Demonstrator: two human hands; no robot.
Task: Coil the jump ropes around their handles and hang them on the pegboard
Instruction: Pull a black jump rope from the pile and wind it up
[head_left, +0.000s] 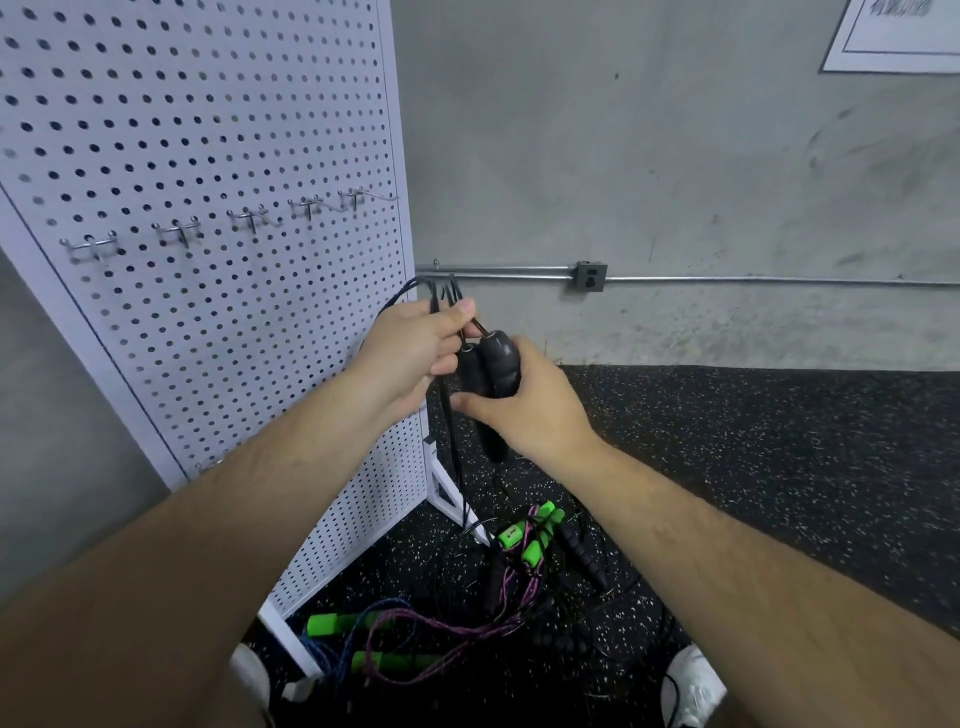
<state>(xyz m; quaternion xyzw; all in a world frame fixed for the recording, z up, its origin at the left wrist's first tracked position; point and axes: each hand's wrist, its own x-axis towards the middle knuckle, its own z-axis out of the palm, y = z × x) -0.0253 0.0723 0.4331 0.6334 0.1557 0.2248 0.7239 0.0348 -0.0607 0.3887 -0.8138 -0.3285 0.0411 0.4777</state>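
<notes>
- Concrete wall (675, 156) and speckled black rubber floor (779, 467) fill the background; a white pegboard (208, 156) with a row of metal hooks (249, 218) stands at my left.
- My right hand (530, 410) is wrapped around two black handles (493, 369), held together.
- My left hand (415, 348) pinches looped black rope (447, 431) just above those handles.
- More jump ropes (519, 566), some with green handles (535, 540), lie tangled on the floor by my shoes (693, 686).

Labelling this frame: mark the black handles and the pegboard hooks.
black jump-rope handles (491, 366), head view, upper barrel of the pair.
metal pegboard hooks (180, 232), head view, second hook's stem.
</notes>
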